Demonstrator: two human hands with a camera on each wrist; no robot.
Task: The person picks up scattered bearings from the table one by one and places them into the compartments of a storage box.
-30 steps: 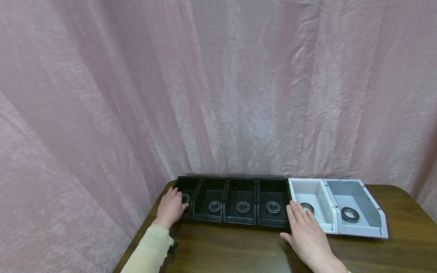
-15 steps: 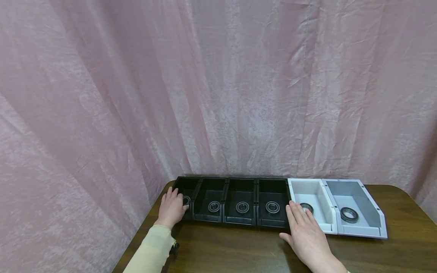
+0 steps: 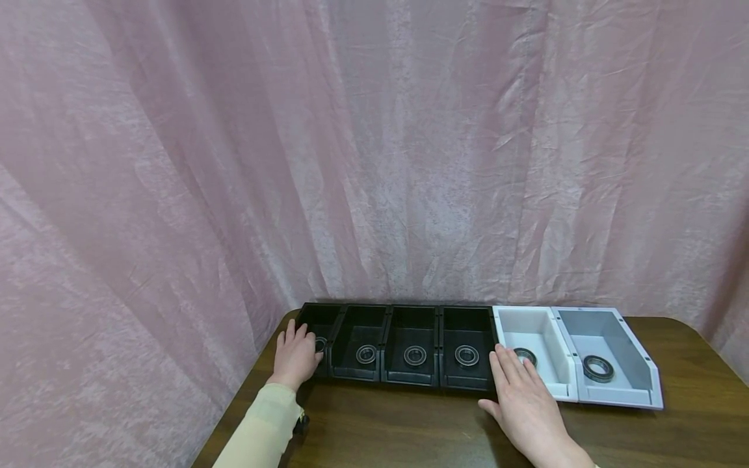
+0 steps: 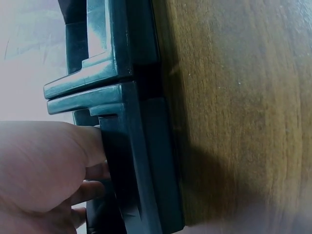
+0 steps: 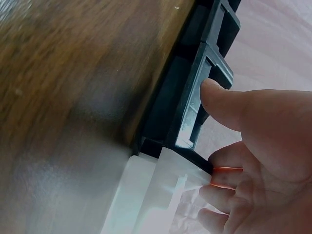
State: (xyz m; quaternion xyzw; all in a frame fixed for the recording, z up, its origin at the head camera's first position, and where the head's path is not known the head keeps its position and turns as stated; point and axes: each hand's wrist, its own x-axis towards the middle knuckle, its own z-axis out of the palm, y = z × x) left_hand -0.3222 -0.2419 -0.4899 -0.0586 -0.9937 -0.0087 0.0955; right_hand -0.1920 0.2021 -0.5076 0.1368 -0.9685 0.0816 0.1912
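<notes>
My left hand (image 3: 294, 357) reaches over the front of the leftmost black bin (image 3: 320, 314), its fingers spread and relaxed. Partly covered by that hand, a ball bearing (image 3: 321, 344) lies in the bin beside the thumb. In the left wrist view, the fingers (image 4: 90, 190) dip behind the bin's front lip. My right hand (image 3: 523, 403) is laid out flat, straight fingers over the divide between the rightmost black bin (image 3: 468, 320) and the white bin (image 3: 523, 317). Under its fingertips, a bearing (image 3: 528, 355) in the white bin is half hidden.
More bearings lie singly in the other black bins, such as this bearing (image 3: 415, 355), and a larger dark bearing (image 3: 598, 368) in the grey bin (image 3: 591, 322) at right. The bins stand side by side on a wooden table (image 3: 398, 422) before a pink curtain (image 3: 409, 162).
My left hand and the bearing beside its thumb have shifted slightly right and toward the bin's front. The right hand stays in place.
</notes>
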